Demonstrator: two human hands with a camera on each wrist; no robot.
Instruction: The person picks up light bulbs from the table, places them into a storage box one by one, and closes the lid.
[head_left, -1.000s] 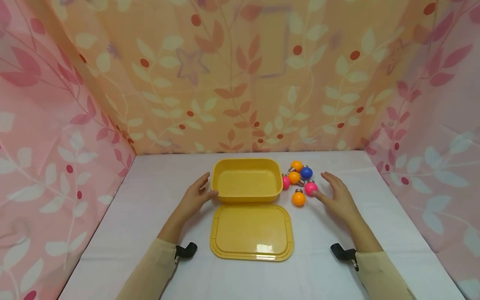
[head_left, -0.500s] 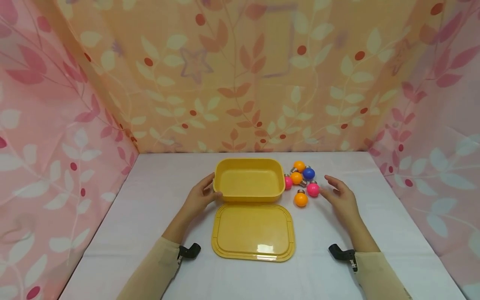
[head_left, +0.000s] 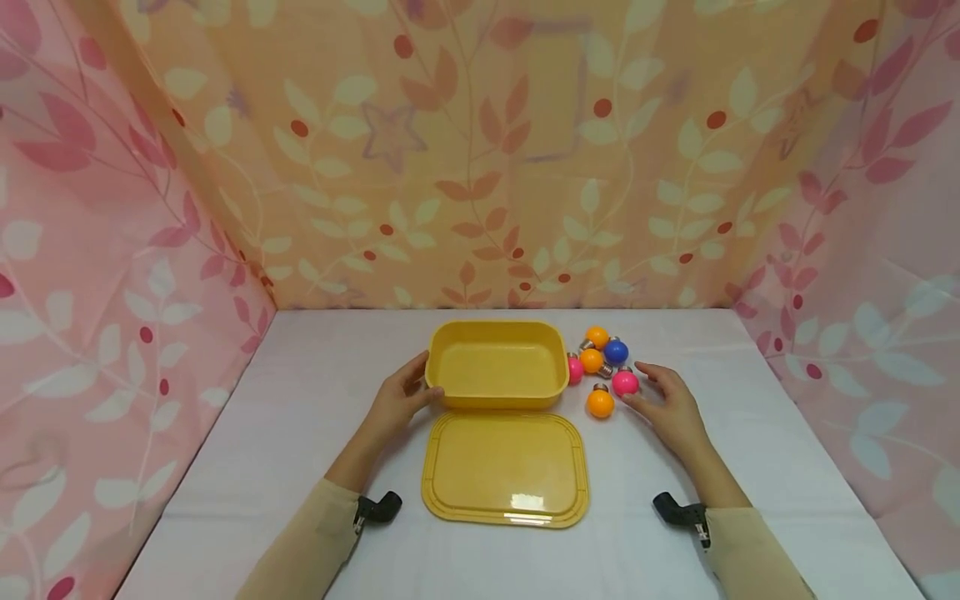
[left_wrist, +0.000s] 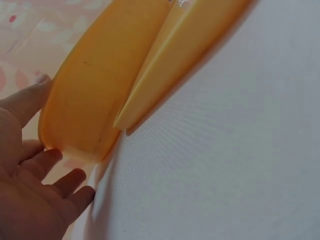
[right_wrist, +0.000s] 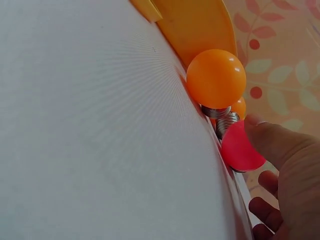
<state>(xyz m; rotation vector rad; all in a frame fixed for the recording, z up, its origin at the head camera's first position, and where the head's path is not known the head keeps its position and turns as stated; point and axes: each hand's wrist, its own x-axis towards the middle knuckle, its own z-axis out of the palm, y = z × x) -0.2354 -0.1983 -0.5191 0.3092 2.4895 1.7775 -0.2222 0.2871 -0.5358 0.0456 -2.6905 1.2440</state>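
lying near and parallel to the far edge of the surface [head_left: 330, 354], a round-cornered yellow plastic box [head_left: 498, 402] is grasped by the left hand [head_left: 395, 400]; the right hand [head_left: 671, 412], grip loose, is beside a pink bulb [head_left: 625, 384], ribbed base [head_left: 625, 369] toward that edge.

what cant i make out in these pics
Head view: left side of one pink bulb, hidden behind the box.
Right wrist view: part of another pink bulb, hidden by the thumb of the right hand.
Left wrist view: one end of the lid, cut off by the top edge.
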